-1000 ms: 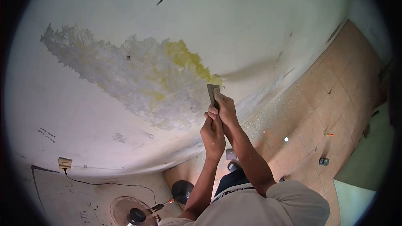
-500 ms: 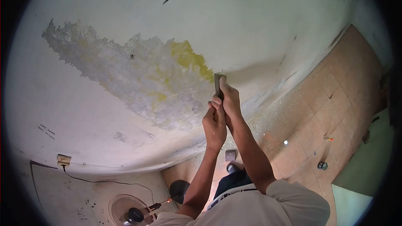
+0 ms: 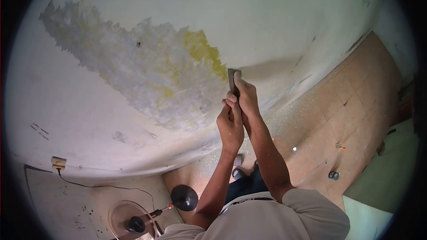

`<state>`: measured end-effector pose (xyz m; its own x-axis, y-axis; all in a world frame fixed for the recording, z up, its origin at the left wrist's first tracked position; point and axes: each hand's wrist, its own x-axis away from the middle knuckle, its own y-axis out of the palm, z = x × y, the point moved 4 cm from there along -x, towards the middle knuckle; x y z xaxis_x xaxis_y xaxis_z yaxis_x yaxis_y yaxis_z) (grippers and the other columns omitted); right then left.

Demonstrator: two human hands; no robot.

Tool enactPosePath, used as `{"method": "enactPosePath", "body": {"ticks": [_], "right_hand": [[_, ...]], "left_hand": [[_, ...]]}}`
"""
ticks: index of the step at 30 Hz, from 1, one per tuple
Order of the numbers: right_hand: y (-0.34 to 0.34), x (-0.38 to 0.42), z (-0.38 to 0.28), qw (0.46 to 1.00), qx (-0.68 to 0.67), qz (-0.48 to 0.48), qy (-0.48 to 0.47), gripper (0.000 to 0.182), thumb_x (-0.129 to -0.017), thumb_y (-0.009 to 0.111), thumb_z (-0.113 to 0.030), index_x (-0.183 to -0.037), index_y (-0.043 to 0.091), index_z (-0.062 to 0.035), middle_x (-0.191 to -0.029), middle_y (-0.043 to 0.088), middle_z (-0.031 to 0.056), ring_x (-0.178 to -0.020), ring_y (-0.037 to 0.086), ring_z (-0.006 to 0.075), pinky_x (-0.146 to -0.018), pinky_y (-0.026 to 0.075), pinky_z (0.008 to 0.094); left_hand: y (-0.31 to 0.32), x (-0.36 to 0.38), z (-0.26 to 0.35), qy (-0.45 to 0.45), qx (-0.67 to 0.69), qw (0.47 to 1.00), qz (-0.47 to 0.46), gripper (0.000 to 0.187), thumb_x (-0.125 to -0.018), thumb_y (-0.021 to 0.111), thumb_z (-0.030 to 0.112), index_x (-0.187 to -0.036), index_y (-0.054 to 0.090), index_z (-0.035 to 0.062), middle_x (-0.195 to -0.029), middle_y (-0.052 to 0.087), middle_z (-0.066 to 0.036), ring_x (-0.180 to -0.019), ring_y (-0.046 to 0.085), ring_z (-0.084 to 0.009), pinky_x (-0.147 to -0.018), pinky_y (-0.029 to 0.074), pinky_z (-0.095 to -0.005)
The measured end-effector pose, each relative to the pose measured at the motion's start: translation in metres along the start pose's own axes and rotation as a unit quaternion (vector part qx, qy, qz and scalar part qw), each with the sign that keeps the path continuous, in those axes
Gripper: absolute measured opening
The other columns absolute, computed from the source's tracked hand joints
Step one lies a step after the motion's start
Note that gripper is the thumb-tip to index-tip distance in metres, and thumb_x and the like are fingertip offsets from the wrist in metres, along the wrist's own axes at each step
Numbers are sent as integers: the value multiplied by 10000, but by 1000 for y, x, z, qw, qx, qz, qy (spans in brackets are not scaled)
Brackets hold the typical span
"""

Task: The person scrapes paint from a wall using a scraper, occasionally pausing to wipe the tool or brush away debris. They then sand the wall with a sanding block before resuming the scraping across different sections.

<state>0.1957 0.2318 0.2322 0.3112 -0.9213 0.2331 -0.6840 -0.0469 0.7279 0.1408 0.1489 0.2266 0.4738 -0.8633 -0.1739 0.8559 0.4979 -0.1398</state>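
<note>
A flat, dark scraper [image 3: 231, 80] is held up against the white wall [image 3: 275, 22], its broad end at the right edge of a stripped patch [image 3: 129, 62]. My right hand [image 3: 247, 98] is closed around it, thumb lying along its face. Just below, my left hand [image 3: 230, 126] is closed too, its fingers pressed against the scraper's lower part and my right hand; the handle is hidden by both hands. The patch shows grey plaster with a yellow area [image 3: 204, 53] beside the scraper. Pale specks cling to my forearms.
A standing fan [image 3: 135, 224] with a dark round base [image 3: 184, 197] is at lower left, its cord running to a wall socket [image 3: 58, 163]. Flakes litter the tiled floor [image 3: 347, 106]. A small dark round object [image 3: 333, 175] and a green panel [image 3: 378, 178] are at right.
The scraper and both hands have shifted slightly upward in the view, still gripping. The wall patch also sits higher, as the camera has tilted down a little.
</note>
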Motion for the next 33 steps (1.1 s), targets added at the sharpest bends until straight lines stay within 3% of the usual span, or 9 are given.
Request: {"method": "enactPosePath", "body": {"ticks": [6,9,13,16,18,21,25,29,33], "right_hand": [[13,0,2,996,-80,19,-45,491,-1079,550,-533,-914,525,-72,-629,400,-16,-556,418,141,-699,518,372],[19,-1,-4,981,-142,-61,-115,484,-1097,512,-518,-897,542,-78,-664,452,-1,-615,467,153,-778,533,377],[-1,42,36,997,-54,-23,-52,485,-1114,492,-468,-867,579,-60,-724,567,52,-726,597,224,-919,539,419],[-26,77,74,997,37,-58,-22,392,-1103,548,-404,-967,614,-43,-827,625,56,-846,657,217,-881,547,376],[-39,88,77,994,80,-73,-31,394,-1101,552,-402,-988,630,-33,-846,655,62,-851,669,208,-857,554,364],[-49,100,67,974,216,-63,-19,410,-1093,574,-401,-1031,656,-4,-882,702,80,-824,685,192,-788,563,333],[-38,93,52,964,242,-91,-65,433,-1088,585,-395,-1052,666,29,-900,722,112,-793,704,206,-730,587,344],[-35,69,37,973,191,-118,-61,441,-1101,557,-358,-1064,652,71,-866,706,145,-784,710,241,-717,595,368],[-34,34,14,964,215,-145,-58,459,-1103,555,-362,-1057,672,80,-811,687,138,-715,694,237,-680,588,375]], "left_hand": [[-21,-23,14,13,-62,997,-31,384,-1078,597,239,-975,637,-129,-693,543,-78,-689,445,-92,-590,407,-313],[-28,-21,40,30,-35,996,-76,375,-1062,615,245,-997,658,-121,-685,579,-135,-692,468,-106,-613,440,-339],[-41,31,19,85,-1,995,-58,334,-1069,592,225,-1138,669,-92,-803,691,-189,-714,588,-140,-669,493,-364],[-54,71,-18,66,24,997,-1,329,-1079,563,215,-1179,643,-88,-817,690,-163,-692,643,-154,-662,511,-346],[-54,86,-43,-128,83,977,-151,338,-1096,520,250,-1149,633,-63,-801,663,-122,-631,646,-162,-598,516,-330],[-44,90,-53,-152,204,952,-169,359,-1121,461,292,-1076,629,-21,-776,619,-84,-564,596,-137,-512,485,-313],[-25,84,-31,-134,224,960,-98,376,-1141,400,247,-1069,609,-57,-727,607,-85,-557,563,-139,-522,468,-297],[1,52,-42,92,124,987,52,431,-1138,425,239,-1091,659,-120,-840,697,-165,-778,655,-239,-722,504,-365],[18,25,-28,21,48,996,79,439,-1127,443,220,-982,675,-123,-875,686,-274,-799,666,-317,-786,499,-426]]}}
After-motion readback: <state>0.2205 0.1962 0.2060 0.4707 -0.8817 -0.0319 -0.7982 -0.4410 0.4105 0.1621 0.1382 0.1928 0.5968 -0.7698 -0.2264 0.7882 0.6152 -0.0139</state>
